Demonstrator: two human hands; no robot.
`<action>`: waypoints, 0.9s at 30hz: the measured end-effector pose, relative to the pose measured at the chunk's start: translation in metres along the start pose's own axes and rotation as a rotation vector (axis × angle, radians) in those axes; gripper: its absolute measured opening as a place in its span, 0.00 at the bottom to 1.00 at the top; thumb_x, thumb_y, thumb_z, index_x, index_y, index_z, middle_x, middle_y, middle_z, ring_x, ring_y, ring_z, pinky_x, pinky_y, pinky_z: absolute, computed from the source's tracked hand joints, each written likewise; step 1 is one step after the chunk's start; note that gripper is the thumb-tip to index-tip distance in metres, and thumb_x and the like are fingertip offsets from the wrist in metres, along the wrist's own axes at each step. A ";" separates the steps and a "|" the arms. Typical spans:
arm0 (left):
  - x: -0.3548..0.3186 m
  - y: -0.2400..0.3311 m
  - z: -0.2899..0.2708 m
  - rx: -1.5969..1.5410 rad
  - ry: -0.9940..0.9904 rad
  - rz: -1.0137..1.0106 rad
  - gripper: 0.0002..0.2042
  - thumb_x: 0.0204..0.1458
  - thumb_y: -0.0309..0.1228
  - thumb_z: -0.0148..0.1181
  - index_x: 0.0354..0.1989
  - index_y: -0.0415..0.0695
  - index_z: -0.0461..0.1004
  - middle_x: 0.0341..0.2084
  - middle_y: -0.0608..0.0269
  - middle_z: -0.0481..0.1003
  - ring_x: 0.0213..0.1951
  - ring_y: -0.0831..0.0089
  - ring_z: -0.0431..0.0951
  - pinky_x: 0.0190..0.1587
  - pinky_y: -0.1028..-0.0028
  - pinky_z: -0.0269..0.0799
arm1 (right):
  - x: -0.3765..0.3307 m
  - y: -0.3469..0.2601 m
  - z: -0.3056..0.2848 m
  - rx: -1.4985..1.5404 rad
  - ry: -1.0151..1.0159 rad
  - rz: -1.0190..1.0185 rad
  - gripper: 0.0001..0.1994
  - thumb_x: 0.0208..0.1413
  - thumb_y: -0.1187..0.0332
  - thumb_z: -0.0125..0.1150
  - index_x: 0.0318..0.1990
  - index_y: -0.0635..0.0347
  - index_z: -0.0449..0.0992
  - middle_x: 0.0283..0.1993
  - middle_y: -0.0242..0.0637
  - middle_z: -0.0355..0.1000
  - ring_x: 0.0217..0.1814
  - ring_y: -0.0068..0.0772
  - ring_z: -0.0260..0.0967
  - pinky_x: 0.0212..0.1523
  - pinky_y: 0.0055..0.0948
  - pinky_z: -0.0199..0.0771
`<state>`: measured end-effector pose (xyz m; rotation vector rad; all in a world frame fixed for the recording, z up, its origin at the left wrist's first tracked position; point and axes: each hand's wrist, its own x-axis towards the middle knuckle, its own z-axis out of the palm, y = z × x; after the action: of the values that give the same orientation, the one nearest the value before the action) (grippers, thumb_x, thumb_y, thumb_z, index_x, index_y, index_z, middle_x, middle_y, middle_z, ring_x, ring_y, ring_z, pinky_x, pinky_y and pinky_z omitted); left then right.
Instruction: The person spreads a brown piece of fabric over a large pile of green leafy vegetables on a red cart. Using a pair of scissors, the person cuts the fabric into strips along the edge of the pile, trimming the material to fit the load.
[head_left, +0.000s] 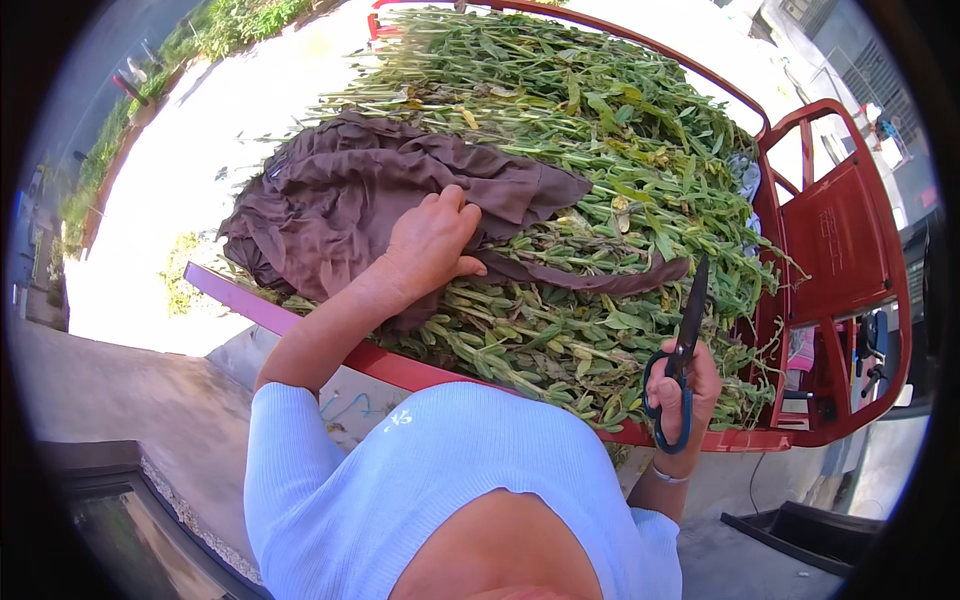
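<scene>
The brown cloth (370, 190) lies crumpled on the left part of a big heap of cut green plants (600, 160), its folds spreading from the near left edge toward the middle, with a thin strip trailing off to the right. The left hand (432, 240) rests flat on the near edge of this cloth, fingers spread apart and pressing down, not clamped around anything. To the right and nearer, the right hand (682, 395) is closed on the blue handles of a pair of scissors (683, 345), whose dark blades are together and point up and away over the stalks. The plants fill a red cart bed (400, 368), its near rail running just below both hands. On the far right stands the cart's red frame (835, 240). Pale sunlit ground (200, 150) lies to the left beyond the load.
</scene>
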<state>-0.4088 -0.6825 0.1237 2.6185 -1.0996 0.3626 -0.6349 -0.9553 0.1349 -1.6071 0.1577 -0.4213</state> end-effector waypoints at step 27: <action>-0.125 0.059 -0.028 -0.112 0.517 0.021 0.16 0.33 0.30 0.68 0.34 0.42 0.74 0.33 0.59 0.73 0.34 0.65 0.74 0.36 0.67 0.71 | 0.046 0.009 0.040 0.047 -0.894 0.487 0.41 0.38 0.42 0.72 0.52 0.65 0.65 0.32 0.31 0.68 0.29 0.17 0.64 0.30 0.17 0.66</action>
<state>-0.5404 -0.6307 0.1172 2.2269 -0.9325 0.8923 -0.5763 -0.9351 0.1325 -1.5102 -0.1442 0.6674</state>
